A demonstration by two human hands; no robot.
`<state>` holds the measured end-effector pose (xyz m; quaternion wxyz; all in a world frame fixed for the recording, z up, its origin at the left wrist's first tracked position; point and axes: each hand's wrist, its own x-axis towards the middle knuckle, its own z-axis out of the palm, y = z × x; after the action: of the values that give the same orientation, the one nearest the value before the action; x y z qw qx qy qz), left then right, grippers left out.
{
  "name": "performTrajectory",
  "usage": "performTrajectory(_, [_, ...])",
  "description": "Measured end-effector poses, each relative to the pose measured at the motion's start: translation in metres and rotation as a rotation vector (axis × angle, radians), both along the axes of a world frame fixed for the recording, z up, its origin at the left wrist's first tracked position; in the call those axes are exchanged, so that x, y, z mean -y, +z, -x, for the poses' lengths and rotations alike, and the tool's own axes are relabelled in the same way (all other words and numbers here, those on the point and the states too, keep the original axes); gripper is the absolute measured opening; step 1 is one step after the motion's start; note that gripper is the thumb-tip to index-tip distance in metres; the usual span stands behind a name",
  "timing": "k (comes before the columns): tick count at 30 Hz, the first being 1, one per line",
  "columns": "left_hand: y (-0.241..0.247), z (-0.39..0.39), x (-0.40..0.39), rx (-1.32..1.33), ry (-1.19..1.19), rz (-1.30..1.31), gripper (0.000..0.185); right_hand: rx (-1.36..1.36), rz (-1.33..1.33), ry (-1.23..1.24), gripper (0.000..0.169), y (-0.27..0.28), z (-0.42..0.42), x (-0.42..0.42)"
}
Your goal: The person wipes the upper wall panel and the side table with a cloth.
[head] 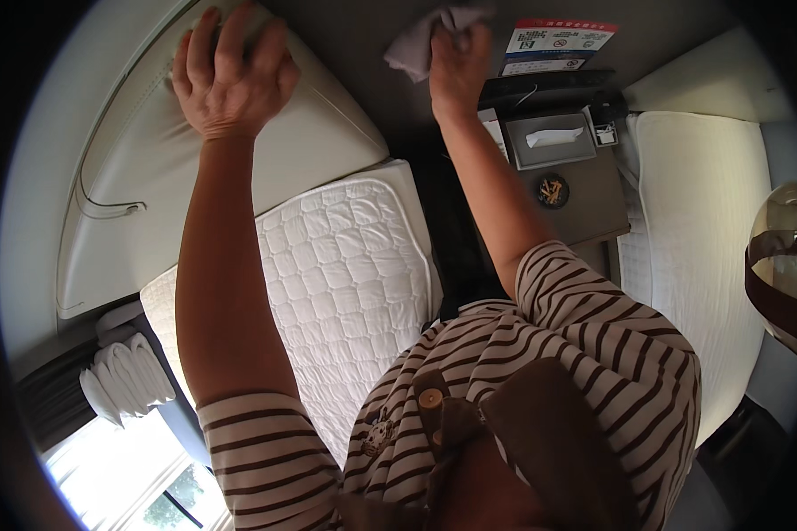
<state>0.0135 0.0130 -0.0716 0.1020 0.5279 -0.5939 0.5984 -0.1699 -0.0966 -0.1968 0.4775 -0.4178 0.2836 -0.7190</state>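
Observation:
My left hand (pixel 234 79) presses with spread fingers on the padded cream headboard (pixel 319 126) at the upper left; its fingertips are partly blurred. In my right hand (pixel 457 79) is a crumpled greyish-pink cloth (pixel 412 50). That hand holds the cloth up against the dark wall panel (pixel 352 33), just left of a printed notice (pixel 558 45) bearing writing and pictograms. Both arms reach forward, away from my striped shirt.
Below the headboard lies a quilted white mattress (pixel 345 252). A bedside cabinet (pixel 591 199) carries a grey tissue box (pixel 551 143) and an ashtray (pixel 553 191) with several cigarette butts. A second bed (pixel 697 232) stands right. Folded white fabric (pixel 127 378) hangs near a bright window (pixel 126 464).

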Motion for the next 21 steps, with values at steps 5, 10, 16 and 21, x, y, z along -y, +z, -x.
performTrajectory(5, [-0.002,0.001,-0.001,-0.015,0.025,-0.001,0.019,-0.437,0.147,0.103,0.021,0.037,-0.022,-0.022])
performTrajectory(10, [-0.002,0.002,0.003,-0.041,-0.062,0.019,0.02,-0.409,0.169,0.279,0.026,-0.031,-0.044,-0.036])
performTrajectory(16, [0.0,-0.006,-0.001,-0.018,-0.073,-0.025,0.018,-0.391,0.052,0.444,0.025,0.027,-0.019,-0.069])
performTrajectory(21, [-0.006,0.0,0.004,-0.053,-0.041,-0.009,0.02,-0.469,0.302,0.123,0.028,-0.001,-0.043,-0.08])
